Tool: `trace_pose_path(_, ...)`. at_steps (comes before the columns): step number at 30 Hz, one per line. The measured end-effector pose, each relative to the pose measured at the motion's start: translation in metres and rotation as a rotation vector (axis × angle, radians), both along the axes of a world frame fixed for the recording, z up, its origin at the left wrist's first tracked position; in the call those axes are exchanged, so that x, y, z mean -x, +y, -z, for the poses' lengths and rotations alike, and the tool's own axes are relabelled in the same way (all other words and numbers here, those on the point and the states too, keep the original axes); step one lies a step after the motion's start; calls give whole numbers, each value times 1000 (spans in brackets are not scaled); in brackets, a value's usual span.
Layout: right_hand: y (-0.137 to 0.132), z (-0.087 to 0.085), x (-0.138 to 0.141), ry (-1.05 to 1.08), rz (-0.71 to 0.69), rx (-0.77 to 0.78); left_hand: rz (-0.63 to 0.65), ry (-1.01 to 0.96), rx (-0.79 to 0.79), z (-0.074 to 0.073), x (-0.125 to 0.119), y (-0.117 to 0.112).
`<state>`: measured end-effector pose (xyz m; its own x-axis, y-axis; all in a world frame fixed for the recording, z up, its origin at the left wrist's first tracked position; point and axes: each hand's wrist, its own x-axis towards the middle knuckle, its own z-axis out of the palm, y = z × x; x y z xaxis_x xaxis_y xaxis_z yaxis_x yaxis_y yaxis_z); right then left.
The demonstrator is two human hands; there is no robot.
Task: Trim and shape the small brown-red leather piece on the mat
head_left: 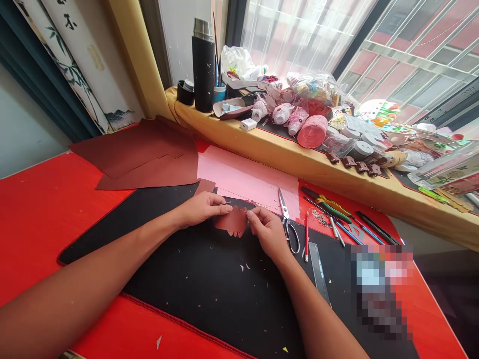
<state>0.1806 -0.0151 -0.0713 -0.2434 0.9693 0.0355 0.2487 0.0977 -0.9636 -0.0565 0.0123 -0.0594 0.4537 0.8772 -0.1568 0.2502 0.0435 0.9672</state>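
Note:
A small piece of reddish-brown paper (235, 223) with scalloped cut edges is held up over the black mat (179, 269). My left hand (204, 208) pinches it at the upper left between thumb and fingers. A thin dark sliver shows at those fingertips, too small to name. On the opposite edge, my right hand (266, 230) is closed on the same paper with thumb and forefinger. Just beyond my right hand lie silver scissors (287, 222), blades pointing away. Pink paper sheets (250, 172) and a small brown paper strip (204, 187) lie behind my hands.
Large brown sheets (157, 154) cover the back left of the red table (33, 214). At right are a red pencil (307, 237), a ruler (319, 271), pliers (329, 204) and small metal rings (319, 217). A black thermos (203, 70) stands on the cluttered sill. Paper scraps dot the mat.

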Motion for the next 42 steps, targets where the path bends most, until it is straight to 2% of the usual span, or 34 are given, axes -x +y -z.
trace_pose_path(8,-1,-1,0,2,13,31,4,-52,42,7,4,4)
trace_pose_path(25,1,4,-2,40,7,24,2,-79,65,6,4,3)
trace_pose_path(42,0,0,0,38,14,10,6,-76,59,8,4,3)
